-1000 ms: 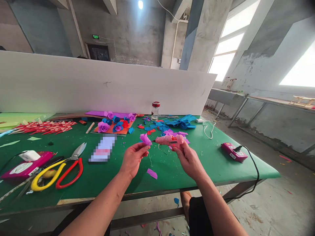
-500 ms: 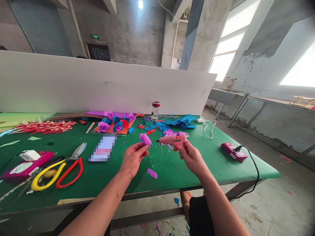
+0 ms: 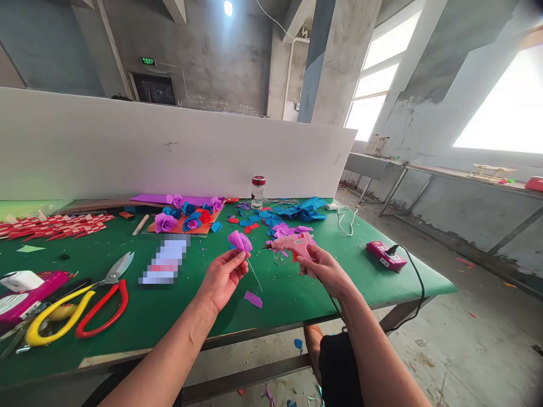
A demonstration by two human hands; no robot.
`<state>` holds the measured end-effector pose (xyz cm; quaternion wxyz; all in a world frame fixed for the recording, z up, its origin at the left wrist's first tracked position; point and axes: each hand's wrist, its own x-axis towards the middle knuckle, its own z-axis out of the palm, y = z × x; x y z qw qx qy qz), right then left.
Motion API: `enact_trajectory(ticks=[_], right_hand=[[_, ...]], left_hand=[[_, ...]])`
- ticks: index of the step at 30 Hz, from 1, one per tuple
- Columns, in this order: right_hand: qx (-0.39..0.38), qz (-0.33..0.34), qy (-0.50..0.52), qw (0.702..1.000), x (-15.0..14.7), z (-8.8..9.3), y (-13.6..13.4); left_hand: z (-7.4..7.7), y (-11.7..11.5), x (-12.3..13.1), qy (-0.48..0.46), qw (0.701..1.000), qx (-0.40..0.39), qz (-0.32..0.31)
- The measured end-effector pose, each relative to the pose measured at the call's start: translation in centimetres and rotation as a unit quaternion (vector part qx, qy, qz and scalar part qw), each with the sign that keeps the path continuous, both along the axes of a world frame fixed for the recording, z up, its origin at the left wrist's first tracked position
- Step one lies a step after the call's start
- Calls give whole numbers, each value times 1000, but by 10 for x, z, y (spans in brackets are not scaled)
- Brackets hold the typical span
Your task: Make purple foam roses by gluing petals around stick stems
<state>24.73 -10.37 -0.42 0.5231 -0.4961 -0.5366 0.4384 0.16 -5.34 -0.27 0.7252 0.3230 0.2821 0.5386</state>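
Observation:
Pinched in my left hand (image 3: 224,278) is a purple paper flower (image 3: 240,241) on a thin stem that slants down below the fingers. My right hand (image 3: 324,268) is closed round the handle of a pink glue gun (image 3: 292,244). The gun's dark nozzle points left at the flower, with a small gap between them. A loose purple paper piece (image 3: 253,299) lies on the green table (image 3: 339,294) below my left hand. Blue paper scraps (image 3: 303,209) and purple scraps (image 3: 286,229) are spread behind the gun.
Scissors (image 3: 116,268) with yellow and red handles lie at the left, beside a magenta power strip (image 3: 51,285). Finished paper flowers (image 3: 165,222) and a glass jar (image 3: 257,193) stand farther back. Another power strip (image 3: 386,255) sits at the right. A white board (image 3: 212,150) spans the back.
The camera view has swung to the right, so the table things appear farther left. The flower has turned and looks wider. The glue gun's black cord now shows below my right hand.

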Motion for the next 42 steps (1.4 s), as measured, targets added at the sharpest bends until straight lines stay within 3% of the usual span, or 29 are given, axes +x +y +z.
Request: enact_trajectory(ticks=[6,10,13,17,19,21,22,24,25,27,32,42], right_hand=[[0,-62,-112,992,42,-6,-2],[-1,-137,-189,972,71,-23,3],[-22,-227,-295,928,91,-41,11],[-45,-277,-426,860,102,-50,18],[-24,-327,-453,829,92,-46,18],[37,-383,-425,819,68,-38,17],[83,-381,-387,835,51,-33,16],[139,-267,-256,919,11,-24,14],[132,-182,-175,959,-10,-19,14],[86,-75,-33,993,-49,-13,12],[32,-16,111,993,-95,-7,12],[71,-71,138,985,-109,-11,13]], left_hand=[[1,-2,-2,-8,1000,-1,-16],[3,-4,-1,-13,1000,-5,-26],[3,-4,-2,-14,999,-1,-32],[2,-3,-2,-8,999,12,-36],[2,-3,-3,1,999,20,-34],[2,-5,-3,19,999,32,-34],[2,-5,-3,29,998,38,-35],[3,-8,-1,49,997,47,-36],[4,-9,-1,58,996,49,-36],[6,-11,1,78,995,53,-29],[8,-13,4,120,990,72,-19],[3,-10,5,147,985,88,18]])
